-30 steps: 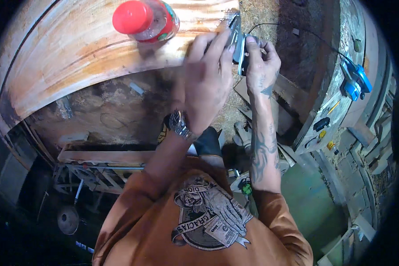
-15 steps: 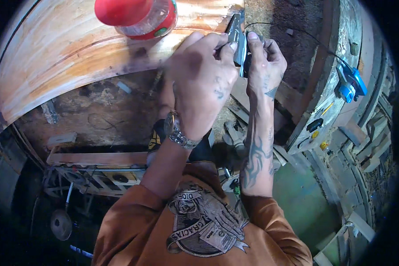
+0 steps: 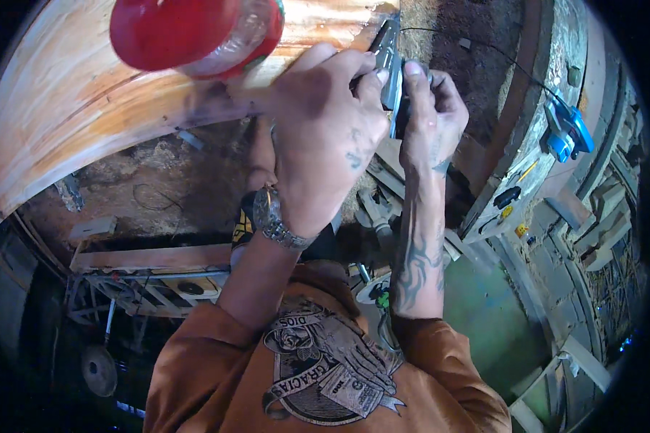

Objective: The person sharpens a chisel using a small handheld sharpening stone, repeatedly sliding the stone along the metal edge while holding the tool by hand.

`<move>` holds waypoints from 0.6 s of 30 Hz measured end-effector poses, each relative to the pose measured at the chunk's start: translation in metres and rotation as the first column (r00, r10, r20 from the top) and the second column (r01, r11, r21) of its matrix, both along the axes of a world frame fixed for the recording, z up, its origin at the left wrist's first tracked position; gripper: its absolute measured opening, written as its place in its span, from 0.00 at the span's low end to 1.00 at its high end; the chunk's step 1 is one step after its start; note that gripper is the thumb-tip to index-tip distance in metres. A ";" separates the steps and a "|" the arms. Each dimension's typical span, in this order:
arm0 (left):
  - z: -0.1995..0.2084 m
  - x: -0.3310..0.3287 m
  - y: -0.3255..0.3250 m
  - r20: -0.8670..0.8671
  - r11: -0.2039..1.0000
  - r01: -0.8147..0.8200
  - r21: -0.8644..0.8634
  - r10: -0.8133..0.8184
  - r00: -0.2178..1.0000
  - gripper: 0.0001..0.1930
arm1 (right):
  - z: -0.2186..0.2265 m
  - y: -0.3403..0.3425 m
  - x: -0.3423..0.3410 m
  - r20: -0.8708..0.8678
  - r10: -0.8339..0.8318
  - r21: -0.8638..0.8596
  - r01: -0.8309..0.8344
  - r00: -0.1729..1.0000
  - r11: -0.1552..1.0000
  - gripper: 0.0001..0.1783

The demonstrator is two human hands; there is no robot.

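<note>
My left hand (image 3: 328, 126), with a metal watch at its wrist, pinches a dark, shiny, tapered piece (image 3: 391, 66) at the end of the curved wooden panel (image 3: 72, 123). The piece's exact kind does not show. Close on its right, my right hand (image 3: 435, 108) has its thumb and fingers closed on something dark that they mostly hide. At the upper left, a clear jar with a red top (image 3: 173, 32) and red band stands over the panel, near the camera.
A blue tool (image 3: 569, 130) with a dark cord lies on the weathered beam (image 3: 516, 155) at the right. Beside it sit a small black object (image 3: 508, 198) and a yellow stick. Wood scraps (image 3: 607, 209) are piled farther right. A red-edged board (image 3: 152, 256) lies lower left.
The jar appears farther left and larger as the view shifts slightly. Both hands keep nearly the same place and grip.
</note>
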State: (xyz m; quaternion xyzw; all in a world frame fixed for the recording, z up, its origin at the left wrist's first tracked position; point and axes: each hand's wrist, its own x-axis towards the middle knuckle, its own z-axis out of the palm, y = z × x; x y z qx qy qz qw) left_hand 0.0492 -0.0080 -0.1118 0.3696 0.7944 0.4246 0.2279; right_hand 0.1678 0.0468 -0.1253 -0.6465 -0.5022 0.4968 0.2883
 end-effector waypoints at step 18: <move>-0.002 0.001 -0.002 0.046 0.998 0.057 -0.019 -0.056 0.997 0.06 | -0.002 0.019 -0.003 0.101 0.048 -0.001 -0.048 0.994 0.999 0.16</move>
